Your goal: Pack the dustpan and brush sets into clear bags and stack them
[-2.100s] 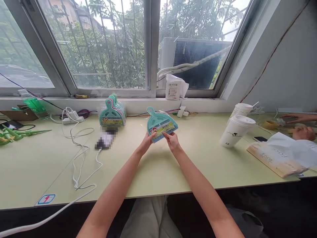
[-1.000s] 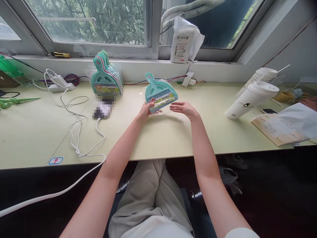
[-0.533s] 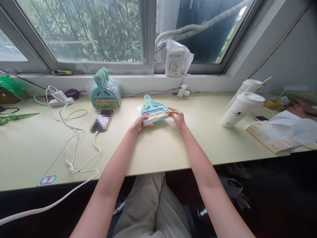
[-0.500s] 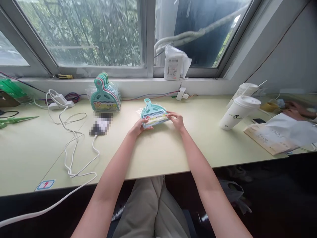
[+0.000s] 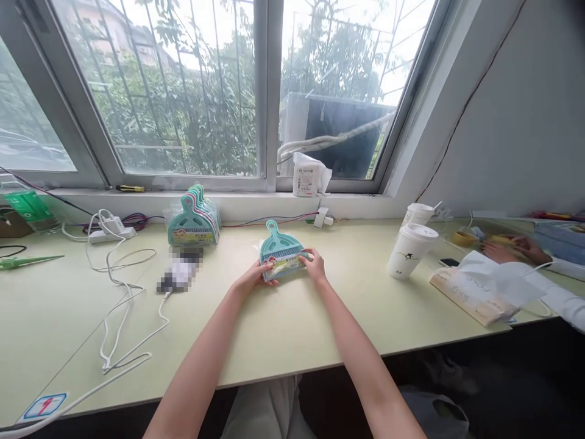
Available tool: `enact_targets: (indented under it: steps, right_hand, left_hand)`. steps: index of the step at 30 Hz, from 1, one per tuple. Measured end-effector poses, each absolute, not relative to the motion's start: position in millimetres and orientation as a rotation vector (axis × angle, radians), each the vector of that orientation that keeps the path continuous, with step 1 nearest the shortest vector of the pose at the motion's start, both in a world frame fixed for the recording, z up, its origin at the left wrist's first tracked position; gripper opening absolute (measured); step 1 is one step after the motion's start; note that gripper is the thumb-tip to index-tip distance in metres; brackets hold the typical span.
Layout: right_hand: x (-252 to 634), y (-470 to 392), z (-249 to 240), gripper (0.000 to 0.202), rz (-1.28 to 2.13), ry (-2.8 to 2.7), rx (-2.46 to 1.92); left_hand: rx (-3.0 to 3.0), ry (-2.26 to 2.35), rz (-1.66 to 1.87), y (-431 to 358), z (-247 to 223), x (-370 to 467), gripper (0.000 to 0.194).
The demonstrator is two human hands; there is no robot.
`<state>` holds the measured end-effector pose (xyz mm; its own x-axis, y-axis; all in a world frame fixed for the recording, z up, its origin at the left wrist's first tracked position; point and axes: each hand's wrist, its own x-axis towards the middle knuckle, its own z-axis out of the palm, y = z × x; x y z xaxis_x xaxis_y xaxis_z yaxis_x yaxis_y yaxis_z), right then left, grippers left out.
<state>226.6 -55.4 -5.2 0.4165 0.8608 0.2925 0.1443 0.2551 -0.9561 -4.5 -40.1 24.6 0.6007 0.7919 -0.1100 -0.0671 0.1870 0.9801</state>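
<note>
Lowered from its earlier tilt, the packaged dustpan [image 5: 280,256] lies on the table [image 5: 320,317], handle toward twelve o'clock, left hand [image 5: 250,281] and right hand [image 5: 314,266] pinching its near corners.

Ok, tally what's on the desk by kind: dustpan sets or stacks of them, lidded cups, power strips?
Packaged dustpan set, gripped by left hand and right hand: 1
Stack of dustpan sets, number in it unclear: 1
Lidded white cups: 2
White power strip: 1
Total: 5
</note>
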Motion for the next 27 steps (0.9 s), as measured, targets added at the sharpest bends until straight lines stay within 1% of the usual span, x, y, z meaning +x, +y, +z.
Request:
enact_targets:
  steps: [2,4,7,9,10,13,16,17,20,21,24,25,27]
  right_hand:
    - [230,-54,-6,0.061,0.668,-0.984,-1.248]
    - [234,-54,-6,0.077,0.666,-0.915,-1.223]
    - [238,-54,-4,0.085,0.613,-0.832,-1.170]
    - [238,-55,-3,0.086,0.584,-0.807,-1.147]
    - [238,-55,-3,0.086,0.576,-0.801,-1.134]
    - [239,-54,-3,0.082,0.568,-0.758,-1.092]
    - [242,-51,-5,0.082,0.570,-0.690,-1.064]
    - [243,-50,-5,0.082,0.576,-0.682,-1.054]
    - [244,-50,-6,0.091,0.601,-0.697,-1.007]
    - [244,-50,-6,0.095,0.610,-0.699,-0.986]
    - [242,-52,-5,0.104,0.664,-0.705,-0.927]
    - [241,-52,-5,0.104,0.685,-0.718,-0.911]
    - [239,-54,-3,0.097,0.725,-0.772,-0.885]
  left_hand:
    - [1.245,0.763,0.709,-43,26,-3,0.075]
    - [1.209,0.764,0.759,-46,27,-1,0.087]
    - [1.168,0.725,0.862,-51,29,0,0.099]
    - [1.234,0.686,0.937,-54,29,1,0.100]
    - [1.304,0.660,0.960,-56,29,2,0.097]
    - [1.493,0.574,0.929,-58,26,5,0.079]
    - [1.557,0.563,0.920,-53,18,10,0.069]
    - [1.575,0.597,0.965,-50,15,12,0.062]
    - [1.624,0.737,1.147,-41,8,19,0.033]
    - [1.636,0.775,1.198,-39,6,21,0.028]
    - [1.693,0.850,1.351,-38,5,26,0.021]
    - [1.715,0.881,1.398,-39,5,27,0.019]
    - [1.718,0.939,1.469,-42,7,27,0.016]
